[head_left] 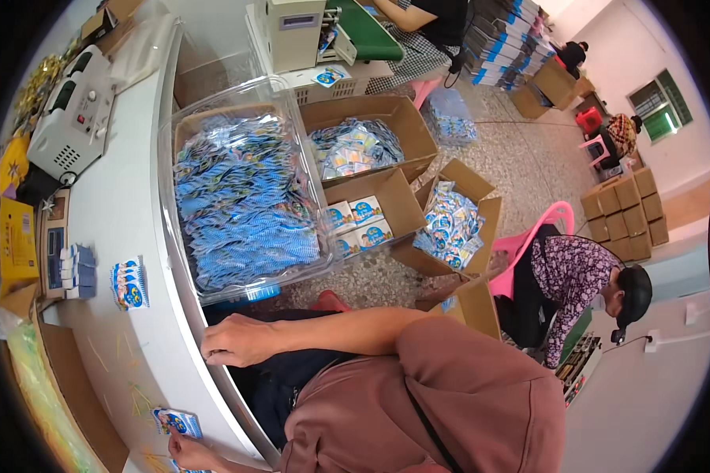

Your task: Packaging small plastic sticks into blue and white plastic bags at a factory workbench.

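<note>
On the low end of the white table (163, 347), the left hand (191, 453) reaches out, fingertips touching a blue packet (180, 421). I can't tell if they pinch it. The packet lies flat just past the hand, beside thin yellow strips (140, 400). The right hand (239, 340) hangs by the table's edge, fingers bent; how tightly, or around what, I can't tell.

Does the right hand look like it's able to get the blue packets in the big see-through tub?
Probably yes. The right hand is close to the see-through tub, and I can't see any lid over the blue packets. It would likely just have to go over the rim.
</note>
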The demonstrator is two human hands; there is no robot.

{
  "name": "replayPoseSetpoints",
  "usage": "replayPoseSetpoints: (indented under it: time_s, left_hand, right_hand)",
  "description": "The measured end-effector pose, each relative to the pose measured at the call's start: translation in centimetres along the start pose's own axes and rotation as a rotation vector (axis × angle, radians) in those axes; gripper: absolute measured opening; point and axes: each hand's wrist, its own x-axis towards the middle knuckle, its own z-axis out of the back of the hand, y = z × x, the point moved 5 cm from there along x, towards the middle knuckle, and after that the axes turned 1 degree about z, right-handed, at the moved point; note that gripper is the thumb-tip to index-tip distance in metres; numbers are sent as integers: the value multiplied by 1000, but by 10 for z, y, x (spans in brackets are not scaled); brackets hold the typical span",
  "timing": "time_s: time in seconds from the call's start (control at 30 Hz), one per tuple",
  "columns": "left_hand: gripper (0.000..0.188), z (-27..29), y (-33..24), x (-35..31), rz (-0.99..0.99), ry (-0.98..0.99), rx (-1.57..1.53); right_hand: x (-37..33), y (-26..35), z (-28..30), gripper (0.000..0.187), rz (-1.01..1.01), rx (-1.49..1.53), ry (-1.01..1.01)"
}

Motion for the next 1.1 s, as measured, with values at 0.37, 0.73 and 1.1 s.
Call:
replayPoseSetpoints:
  time_s: [0.37, 0.73, 1.1]
  left_hand:
    - [37, 18, 41, 1, -178, -79, 221]
    - [19, 51, -39, -37, -78, -307, -149]
    - [20, 55, -35, -58, 322, -116, -858]
  right_hand:
    - [-5, -10, -11, 18, 55, 144, 137]
    - [61, 10, -66, 15, -145, 339, 319]
    - [107, 46, -197, 19, -246, 437, 761]
